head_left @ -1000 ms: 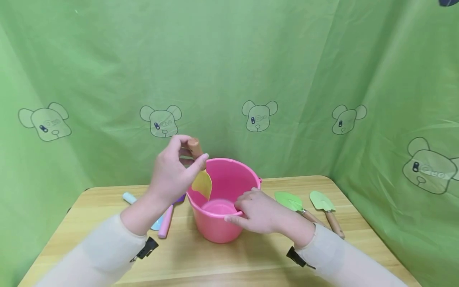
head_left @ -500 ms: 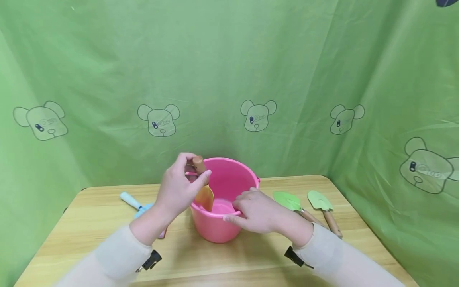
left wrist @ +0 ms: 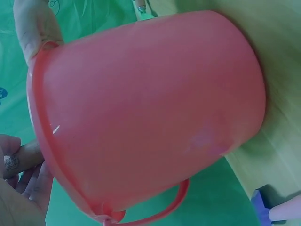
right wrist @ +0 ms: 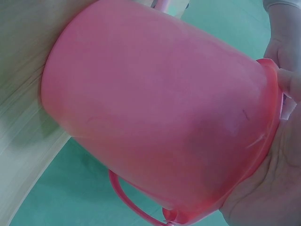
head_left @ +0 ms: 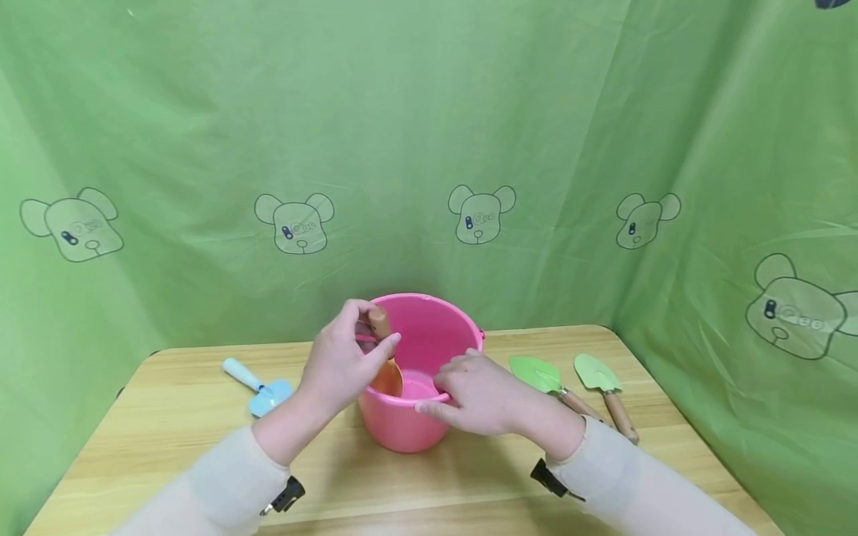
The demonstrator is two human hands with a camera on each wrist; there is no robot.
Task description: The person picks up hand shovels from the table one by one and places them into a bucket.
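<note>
A pink bucket [head_left: 405,428] stands upright on the wooden table, its handle hanging down the side in both wrist views. My left hand [head_left: 342,365] pinches the wooden handle of a small trowel [head_left: 389,378] between thumb and fingers at the bucket's left rim. The trowel's yellow blade points down inside the bucket; its tip is hidden by the near wall. With the thumb outside and the fingers inside, my right hand [head_left: 479,394] grips the bucket's near right rim. In the left wrist view the trowel's wooden handle [left wrist: 27,157] shows beyond the rim.
A blue trowel [head_left: 268,396] lies left of the bucket. Two green trowels, one bright [head_left: 536,374] and one pale [head_left: 599,374], lie to the right on the table [head_left: 161,447]. The left wrist view shows a purple tool with a pink handle [left wrist: 287,209]. Green curtain surrounds the table.
My left hand has lowered the yellow trowel into the bucket and shifted slightly right. The left forearm now covers the pink-handled tool in the head view. My right hand keeps its grip on the rim.
</note>
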